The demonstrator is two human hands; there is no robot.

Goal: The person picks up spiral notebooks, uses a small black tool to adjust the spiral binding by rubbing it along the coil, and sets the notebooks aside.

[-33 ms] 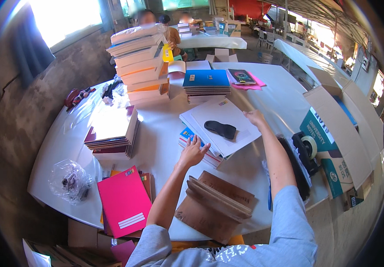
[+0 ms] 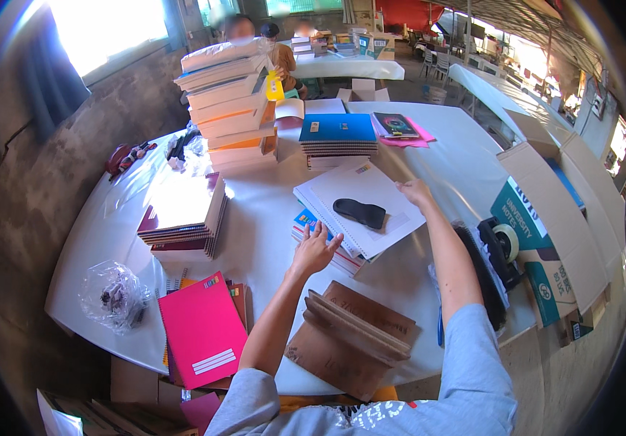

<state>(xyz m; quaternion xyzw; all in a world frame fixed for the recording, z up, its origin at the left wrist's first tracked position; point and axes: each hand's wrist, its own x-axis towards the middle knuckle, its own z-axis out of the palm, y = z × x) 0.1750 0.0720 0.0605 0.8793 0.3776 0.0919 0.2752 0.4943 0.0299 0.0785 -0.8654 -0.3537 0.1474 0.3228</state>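
Note:
A white spiral notebook [image 2: 382, 178] lies open or face up, slightly askew, on a low stack of notebooks [image 2: 346, 263] in front of me. A smooth black elongated object [image 2: 359, 212], its kind unclear, rests on the page. My left hand [image 2: 316, 251] touches the near left edge of the stack, fingers spread and holding nothing. At the notebook's right corner, my right hand [image 2: 416, 193] has its fingers bent round the edge. Just nearer to me stand folded brown cardboard pieces [image 2: 356, 338].
Pink notebooks [image 2: 204, 330] and a crumpled plastic bag [image 2: 115, 296] lie left. A tall notebook pile [image 2: 226, 109] and blue spiral notebooks [image 2: 336, 129] stand farther back. A tape dispenser [image 2: 500, 251] and open carton [image 2: 545, 232] are right. People sit beyond the table.

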